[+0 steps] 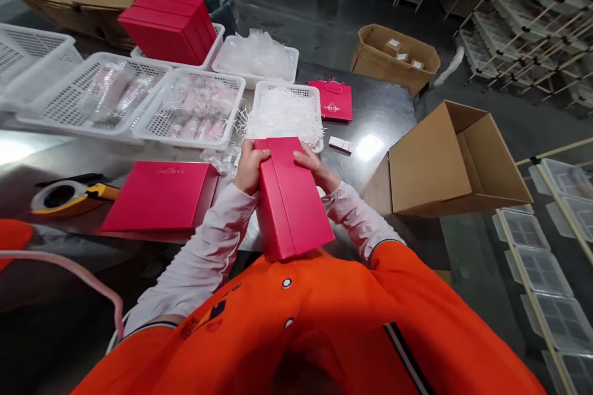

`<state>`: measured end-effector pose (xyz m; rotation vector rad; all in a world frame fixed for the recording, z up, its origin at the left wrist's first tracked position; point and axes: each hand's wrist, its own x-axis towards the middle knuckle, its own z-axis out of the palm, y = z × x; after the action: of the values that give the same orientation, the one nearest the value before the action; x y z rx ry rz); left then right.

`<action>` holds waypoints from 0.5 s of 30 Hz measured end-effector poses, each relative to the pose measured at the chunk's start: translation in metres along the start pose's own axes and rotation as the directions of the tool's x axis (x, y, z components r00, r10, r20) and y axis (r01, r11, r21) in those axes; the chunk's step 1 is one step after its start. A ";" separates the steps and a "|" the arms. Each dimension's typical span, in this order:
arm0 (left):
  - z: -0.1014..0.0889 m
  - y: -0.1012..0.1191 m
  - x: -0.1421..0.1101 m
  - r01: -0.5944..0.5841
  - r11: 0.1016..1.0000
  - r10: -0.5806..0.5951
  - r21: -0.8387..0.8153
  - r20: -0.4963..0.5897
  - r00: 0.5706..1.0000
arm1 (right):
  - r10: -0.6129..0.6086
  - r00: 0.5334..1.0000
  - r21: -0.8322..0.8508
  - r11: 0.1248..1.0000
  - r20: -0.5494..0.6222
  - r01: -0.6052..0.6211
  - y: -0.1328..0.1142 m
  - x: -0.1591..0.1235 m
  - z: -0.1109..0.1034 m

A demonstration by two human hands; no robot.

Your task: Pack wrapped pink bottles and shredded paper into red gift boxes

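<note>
A red gift box (296, 197) is held up close to my chest, tilted, with a seam running along its face. My left hand (250, 166) grips its left side, thumb lying on the edge. On the opposite side my right hand (317, 168) clasps the box with the thumb on top. Just beyond the hands stands a white basket (316, 99) of white shredded paper filler (285, 114). Another red box (160, 197) lies on the table to the left. A small white carton (340, 145) and a red paper bag (341, 103) lie to the right.
White baskets (235, 112) with wrapped pink items stand at the left. Stacked red boxes (171, 21) are behind them. A yellow tape dispenser (76, 197) lies far left. An open cardboard carton (426, 166) stands at the right, with another carton (380, 68) beyond the table.
</note>
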<state>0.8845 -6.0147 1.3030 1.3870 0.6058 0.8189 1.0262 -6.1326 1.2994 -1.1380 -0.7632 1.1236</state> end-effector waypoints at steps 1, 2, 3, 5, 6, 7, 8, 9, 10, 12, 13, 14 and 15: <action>-0.002 0.005 -0.008 0.003 1.000 -0.003 0.000 -0.011 1.000 | -0.029 0.999 0.030 0.999 0.013 0.029 -0.003 -0.008 0.003; -0.005 0.010 -0.015 0.007 1.000 -0.007 0.001 -0.014 1.000 | -0.049 0.998 0.051 0.998 0.024 0.048 -0.006 -0.016 0.004; -0.007 0.015 -0.021 0.013 1.000 -0.013 0.002 -0.008 1.000 | -0.057 0.998 0.059 0.997 0.032 0.055 -0.008 -0.023 0.006; -0.011 0.022 -0.030 0.023 1.000 -0.023 -0.001 0.012 1.000 | -0.055 0.998 0.042 0.998 0.035 0.054 -0.010 -0.032 0.005; -0.012 0.025 -0.033 0.026 1.000 -0.026 -0.007 0.011 1.000 | -0.057 0.998 0.034 0.998 0.036 0.056 -0.011 -0.035 0.003; -0.013 0.026 -0.036 0.022 1.000 -0.022 -0.013 0.003 1.000 | -0.062 0.997 0.031 0.998 0.039 0.061 -0.011 -0.036 0.001; -0.015 0.026 -0.038 0.014 1.000 -0.014 -0.017 -0.006 1.000 | -0.066 0.997 0.029 0.997 0.045 0.065 -0.010 -0.037 -0.002; -0.016 0.026 -0.040 0.007 1.000 -0.007 -0.018 -0.011 1.000 | -0.069 0.996 0.028 0.997 0.053 0.068 -0.010 -0.037 -0.004; -0.017 0.025 -0.042 0.005 1.000 -0.005 -0.020 -0.017 1.000 | -0.071 0.996 0.030 0.997 0.060 0.069 -0.010 -0.037 -0.005; -0.022 0.022 -0.046 0.008 1.000 -0.009 -0.028 -0.033 0.999 | -0.075 0.995 0.040 0.997 0.073 0.072 -0.009 -0.039 -0.005; -0.024 0.020 -0.048 0.006 1.000 -0.007 -0.029 -0.045 0.999 | -0.079 0.994 0.046 0.996 0.076 0.075 -0.008 -0.041 -0.004; -0.027 0.018 -0.049 -0.001 1.000 0.000 -0.023 -0.058 0.998 | -0.083 0.994 0.051 0.996 0.076 0.079 -0.007 -0.041 -0.003; -0.030 0.016 -0.050 -0.012 1.000 0.012 -0.004 -0.067 0.998 | -0.086 0.993 0.055 0.995 0.075 0.082 -0.004 -0.041 -0.003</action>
<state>0.8287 -6.0362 1.3111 1.3644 0.6477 0.8789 1.0176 -6.1723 1.3051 -1.0150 -0.8299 1.1155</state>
